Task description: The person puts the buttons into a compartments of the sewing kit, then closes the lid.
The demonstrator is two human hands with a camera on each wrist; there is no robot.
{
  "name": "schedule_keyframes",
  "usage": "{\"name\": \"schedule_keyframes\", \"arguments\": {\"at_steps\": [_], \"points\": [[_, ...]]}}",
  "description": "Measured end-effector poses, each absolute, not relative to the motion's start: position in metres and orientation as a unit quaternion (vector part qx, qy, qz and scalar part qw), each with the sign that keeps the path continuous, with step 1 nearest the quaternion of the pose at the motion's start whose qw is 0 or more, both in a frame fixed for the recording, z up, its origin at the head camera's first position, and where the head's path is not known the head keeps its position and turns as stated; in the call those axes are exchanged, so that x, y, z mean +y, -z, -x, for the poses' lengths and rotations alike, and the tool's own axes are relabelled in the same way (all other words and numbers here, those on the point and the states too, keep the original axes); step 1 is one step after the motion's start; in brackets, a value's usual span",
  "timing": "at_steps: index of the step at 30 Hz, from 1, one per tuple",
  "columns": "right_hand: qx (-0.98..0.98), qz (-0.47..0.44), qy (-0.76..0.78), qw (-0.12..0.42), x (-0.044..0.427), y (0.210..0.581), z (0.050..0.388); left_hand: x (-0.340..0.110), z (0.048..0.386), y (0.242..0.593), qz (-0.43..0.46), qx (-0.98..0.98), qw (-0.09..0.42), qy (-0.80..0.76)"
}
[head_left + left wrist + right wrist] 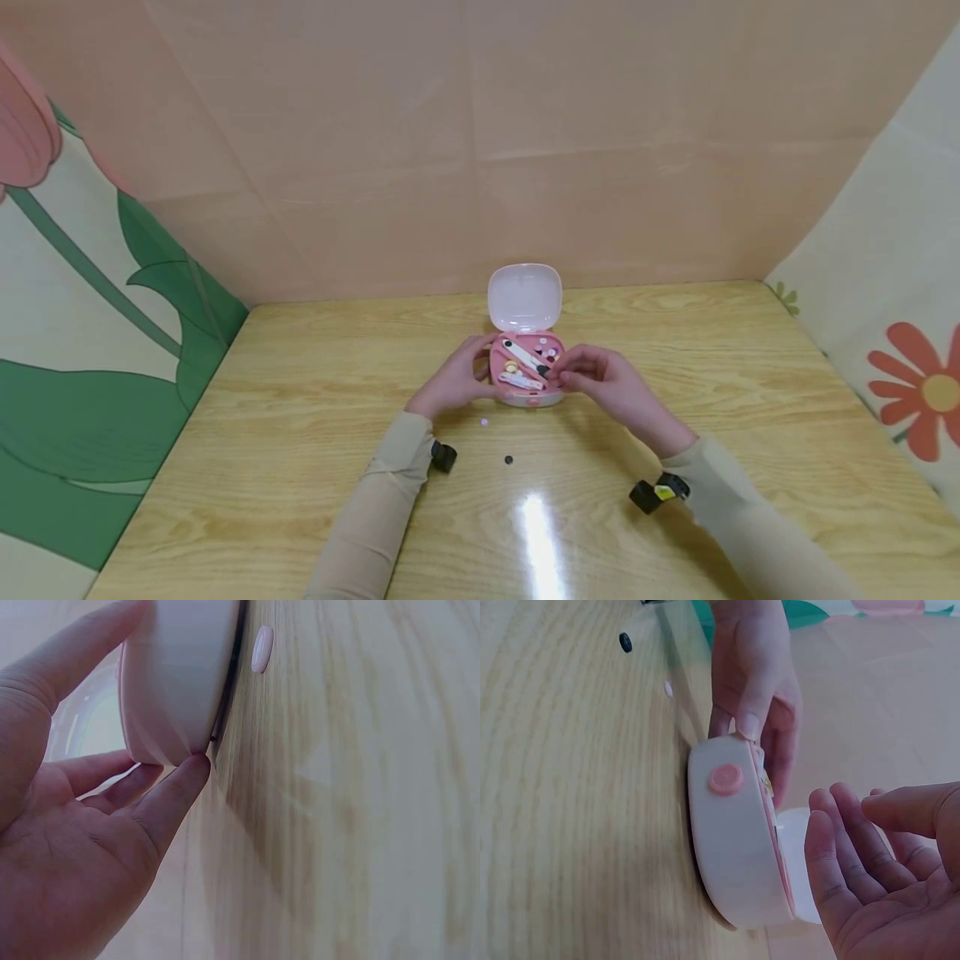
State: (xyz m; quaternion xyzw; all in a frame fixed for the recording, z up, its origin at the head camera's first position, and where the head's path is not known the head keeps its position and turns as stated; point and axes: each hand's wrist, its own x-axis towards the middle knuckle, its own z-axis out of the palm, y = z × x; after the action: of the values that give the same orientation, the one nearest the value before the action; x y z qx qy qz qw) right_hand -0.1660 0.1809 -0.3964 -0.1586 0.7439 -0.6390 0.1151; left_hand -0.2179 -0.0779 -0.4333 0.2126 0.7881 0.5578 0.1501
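Observation:
A small pink and white sewing box (534, 401) stands on the table with its white lid (525, 297) raised at the back. Inside lie a white tool with a dark end (523, 355), a yellowish round piece (512, 367), a white strip-like item (521, 382) and several small buttons (543, 341). My left hand (455, 379) grips the box's left side, thumb at the front, fingers behind. Over its right edge hovers my right hand (609, 385), fingers loosely curved, thumb close to them; the right wrist view (900, 862) shows nothing held.
A pale pink button (483, 422) and a black button (509, 460) lie on the wooden table (315, 433) in front of the box. A plain peach cloth (360, 150) hangs behind the table, with flower-printed cloths at both sides.

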Motion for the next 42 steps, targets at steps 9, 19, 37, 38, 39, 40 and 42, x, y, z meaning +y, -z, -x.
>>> {"name": "schedule_keyframes", "arguments": {"at_steps": [9,19,37,38,39,40,42], "points": [[0.739,0.173,0.639,0.128,0.173,0.4,0.158,-0.078,0.218,0.434,-0.209,0.794,0.147,-0.552],[0.746,0.169,0.626,0.149,0.167,0.407,0.151,-0.078,0.219,0.434,-0.209,0.796,0.146,-0.549],[0.733,0.194,0.63,0.168,0.159,0.417,0.146,-0.079,0.22,0.436,-0.208,0.798,0.143,-0.547],[0.735,0.194,0.628,0.168,0.158,0.418,0.146,-0.079,0.22,0.436,-0.208,0.799,0.143,-0.546],[0.736,0.195,0.626,0.168,0.158,0.418,0.146,-0.079,0.22,0.436,-0.208,0.8,0.143,-0.545],[0.738,0.195,0.623,0.169,0.157,0.418,0.145,-0.078,0.22,0.436,-0.208,0.8,0.143,-0.544],[0.743,0.196,0.616,0.17,0.156,0.419,0.145,-0.078,0.219,0.435,-0.209,0.8,0.143,-0.545]]}}
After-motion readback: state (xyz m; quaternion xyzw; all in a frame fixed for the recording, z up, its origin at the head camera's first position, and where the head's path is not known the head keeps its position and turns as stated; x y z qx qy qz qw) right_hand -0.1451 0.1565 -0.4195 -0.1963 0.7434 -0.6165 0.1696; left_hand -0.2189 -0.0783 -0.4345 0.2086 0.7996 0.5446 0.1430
